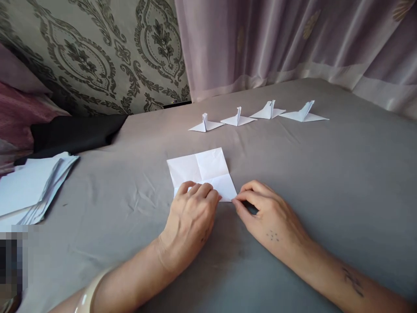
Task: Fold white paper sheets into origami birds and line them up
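Note:
A square sheet of white paper (210,165) with crossing creases lies flat on the grey cloth in front of me. My left hand (195,208) rests over its near edge, fingers curled down against the paper; the fingertips are partly hidden beneath the hand. At the near right corner, my right hand (260,204) pinches the paper between thumb and fingers. Beyond the sheet stands a row of several folded paper birds (205,124), their wings spread and necks upright.
A stack of white paper sheets (29,187) lies at the left, with a black cloth (78,132) behind it. Grey cloth (325,174) covers the surface. Pink curtains (260,43) and a patterned wall (97,52) close off the far side. The lower left corner is blurred out.

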A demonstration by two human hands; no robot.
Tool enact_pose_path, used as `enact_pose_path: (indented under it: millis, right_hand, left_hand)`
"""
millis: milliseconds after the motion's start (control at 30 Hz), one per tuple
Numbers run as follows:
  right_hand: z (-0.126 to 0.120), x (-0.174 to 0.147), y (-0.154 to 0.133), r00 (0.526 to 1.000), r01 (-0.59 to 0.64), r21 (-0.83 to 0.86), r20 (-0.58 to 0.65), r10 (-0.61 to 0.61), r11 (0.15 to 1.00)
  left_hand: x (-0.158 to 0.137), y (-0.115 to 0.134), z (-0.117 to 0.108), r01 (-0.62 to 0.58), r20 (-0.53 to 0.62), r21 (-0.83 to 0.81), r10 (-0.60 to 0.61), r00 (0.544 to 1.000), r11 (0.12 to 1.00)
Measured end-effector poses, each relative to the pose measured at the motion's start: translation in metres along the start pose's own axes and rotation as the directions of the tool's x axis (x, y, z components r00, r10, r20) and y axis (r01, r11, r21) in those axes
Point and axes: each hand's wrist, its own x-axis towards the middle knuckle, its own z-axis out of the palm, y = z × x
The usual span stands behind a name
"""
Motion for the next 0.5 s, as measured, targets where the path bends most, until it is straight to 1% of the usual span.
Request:
enact_pose_path:
  millis: [100, 167, 300, 500]
  right_hand:
    - [0.0019, 0.0029, 0.0000, 0.998, -0.057, 0.026, 0.004, 0.057, 0.998]
    - [0.0027, 0.0048, -0.0003, 0.997, -0.077, 0.046, 0.007, 0.076, 0.996]
    - [0.0030, 0.0071, -0.0014, 0.995, -0.101, 0.073, 0.014, 0.101, 0.992]
    - [0.0028, 0.0088, -0.0022, 0.992, -0.126, 0.071, 0.038, 0.124, 0.989]
  left_hand:
    - [0.0012, -0.0027, 0.0035, -0.050, -0.114, 0.048, 0.056, 0.992, 0.998]
    - [0.0023, -0.0042, 0.0047, -0.072, -0.146, 0.071, 0.082, 0.986, 0.995]
    - [0.0056, -0.0068, 0.0050, -0.097, -0.146, 0.085, 0.109, 0.983, 0.992]
    - [0.0101, -0.0095, 0.0054, -0.084, -0.151, 0.070, 0.093, 0.984, 0.994]
